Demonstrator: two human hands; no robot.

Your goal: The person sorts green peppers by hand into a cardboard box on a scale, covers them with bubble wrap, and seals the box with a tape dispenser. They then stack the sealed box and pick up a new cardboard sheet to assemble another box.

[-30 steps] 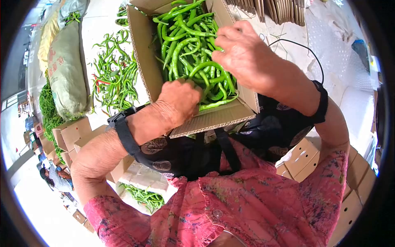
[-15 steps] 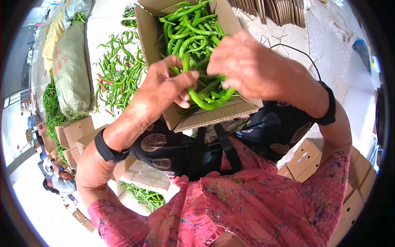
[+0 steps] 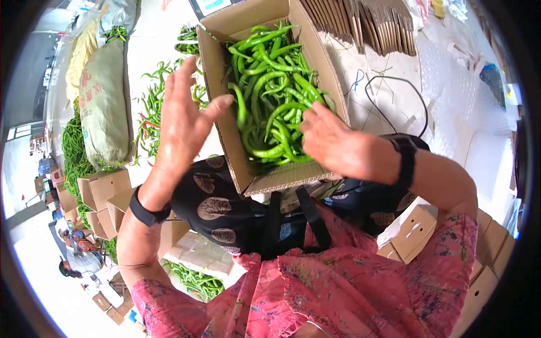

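A cardboard box (image 3: 225, 132) holds many long green chili peppers (image 3: 279, 81), some curved. My right hand (image 3: 341, 143) is over the box's near right part, fingers curled and close together at the end of a curved green chili pepper (image 3: 286, 107). Its fingertips are partly hidden among the peppers. My left hand (image 3: 183, 121) is raised just outside the box's left wall, thumb and fingers apart, with nothing in it. Behind it, loose green chili peppers (image 3: 151, 104) lie spread on the floor, a few red ones among them.
A full woven sack (image 3: 104, 110) lies at the left, beside a heap of green peppers (image 3: 74, 146). Flattened cardboard (image 3: 366, 25) is stacked at the far right, near a black cable (image 3: 425, 107) and bubble wrap (image 3: 451, 67). Another person (image 3: 81, 262) is at the lower left.
My left hand has let go of the curved pepper, moved left out of the box and opened. My right hand has come down onto the peppers. The box appears slightly lower in view.
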